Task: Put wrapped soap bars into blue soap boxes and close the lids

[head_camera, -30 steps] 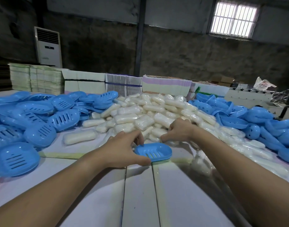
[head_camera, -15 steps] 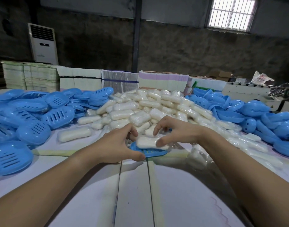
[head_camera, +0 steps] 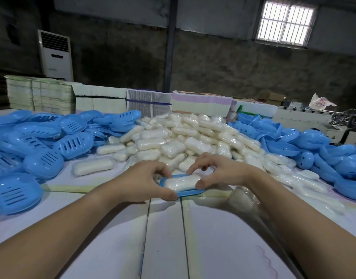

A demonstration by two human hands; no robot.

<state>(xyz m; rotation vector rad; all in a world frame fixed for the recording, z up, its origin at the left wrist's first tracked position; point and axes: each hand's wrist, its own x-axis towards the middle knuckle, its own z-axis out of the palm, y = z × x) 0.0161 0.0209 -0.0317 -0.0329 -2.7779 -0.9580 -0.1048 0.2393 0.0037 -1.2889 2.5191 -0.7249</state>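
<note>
Just below the middle of the frame, a white soap bar in clear plastic wrap [head_camera: 180, 182] lies lengthwise in a shallow blue plastic soap box tray [head_camera: 188, 192] that sits on the white plank table [head_camera: 165, 238]. The left hand [head_camera: 141, 183] comes in from the lower left and grips the tray's left end: its thumb curls along the near rim, its fingers curl over the far rim, and the bar's left end lies between them. The right hand [head_camera: 219, 172] comes in from the lower right and pinches the bar's right end, with the thumb tip pressed on the near side of the wrap and the bent fingers touching the far side from above. The bar thus lies between the two hands, with its middle uncovered.

Just behind the hands, in the centre of the frame, rises a heap of wrapped white soap bars [head_camera: 185, 135]. One lone wrapped bar [head_camera: 93, 168] lies apart on the table, left of the hands. A pile of slotted blue plastic soap box halves [head_camera: 44, 141] fills the left of the frame, and another pile of blue box halves [head_camera: 318, 150] fills the right. Along the table's far edge stand stacks of flat printed cartons [head_camera: 148, 99]. A white upright air conditioner [head_camera: 56, 55] stands against the dark wall at upper left, and a barred window [head_camera: 285, 23] glows at upper right.
</note>
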